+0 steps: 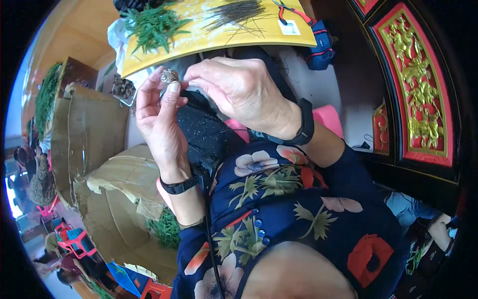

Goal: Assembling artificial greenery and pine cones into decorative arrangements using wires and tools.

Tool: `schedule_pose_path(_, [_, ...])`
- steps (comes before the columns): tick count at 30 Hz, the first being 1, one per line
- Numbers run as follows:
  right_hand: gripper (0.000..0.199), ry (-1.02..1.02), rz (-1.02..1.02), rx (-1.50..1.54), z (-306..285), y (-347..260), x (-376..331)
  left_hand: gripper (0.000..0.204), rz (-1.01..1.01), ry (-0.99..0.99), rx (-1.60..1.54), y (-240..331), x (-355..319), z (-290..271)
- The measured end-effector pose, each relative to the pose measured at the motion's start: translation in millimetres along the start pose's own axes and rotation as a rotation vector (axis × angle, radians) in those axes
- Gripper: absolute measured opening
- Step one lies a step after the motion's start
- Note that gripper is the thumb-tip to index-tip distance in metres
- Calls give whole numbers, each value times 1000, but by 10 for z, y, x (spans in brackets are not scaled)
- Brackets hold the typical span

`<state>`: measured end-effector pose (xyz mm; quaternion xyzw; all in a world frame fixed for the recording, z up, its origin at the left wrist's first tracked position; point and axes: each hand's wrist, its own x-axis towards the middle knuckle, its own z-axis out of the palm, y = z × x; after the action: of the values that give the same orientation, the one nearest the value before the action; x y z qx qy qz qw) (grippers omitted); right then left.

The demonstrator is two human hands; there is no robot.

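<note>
Between the thumb and fingers of my left hand (160, 112) is a small, rough, brown-and-whitish pinecone (170, 76). Just to its right, my right hand (241, 84) is closed in a pinch, its fingertips close to the cone. Whatever those fingertips grip is too small and hidden to make out. Both hands are raised over my lap, in front of the near edge of a yellow table (199, 44). On that table lie a heap of green artificial sprigs (153, 26) and a spread of thin dark wires (236, 15).
Red-handled pliers (294, 14) lie at the table's right end, beside a blue pouch (321, 50). At the left stands a large open cardboard box (99, 124) with greenery inside. A container of brown cones (123, 89) is behind it. Carved red-and-gold panels (418, 84) line the right.
</note>
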<state>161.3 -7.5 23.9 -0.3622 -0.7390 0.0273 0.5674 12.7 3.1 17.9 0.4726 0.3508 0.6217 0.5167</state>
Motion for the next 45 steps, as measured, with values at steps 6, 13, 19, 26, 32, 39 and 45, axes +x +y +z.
schedule_pose_path(6, [13,-19,54,14,-43,-151,-114,31,33,9,21,25,-164,-28])
schedule_pose_path(13, [11,-5,61,-40,-85,-78,-146,30,6,-7,40,-42,-158,2])
schedule_pose_path(19, [10,12,99,-33,-53,-73,-170,31,-20,-24,35,-57,-191,51])
schedule_pose_path(26, [11,11,114,-56,-39,-86,-215,29,-93,-22,-71,-77,-238,114])
schedule_pose_path(32, [11,7,95,-45,-29,-93,-224,28,-178,-64,-289,-107,-220,7])
schedule_pose_path(39, [11,21,87,-56,-60,-110,-221,32,-217,-114,-428,-113,-194,-27])
schedule_pose_path(45, [10,36,76,-47,-74,-105,-226,29,-251,-180,-527,-106,-197,-13])
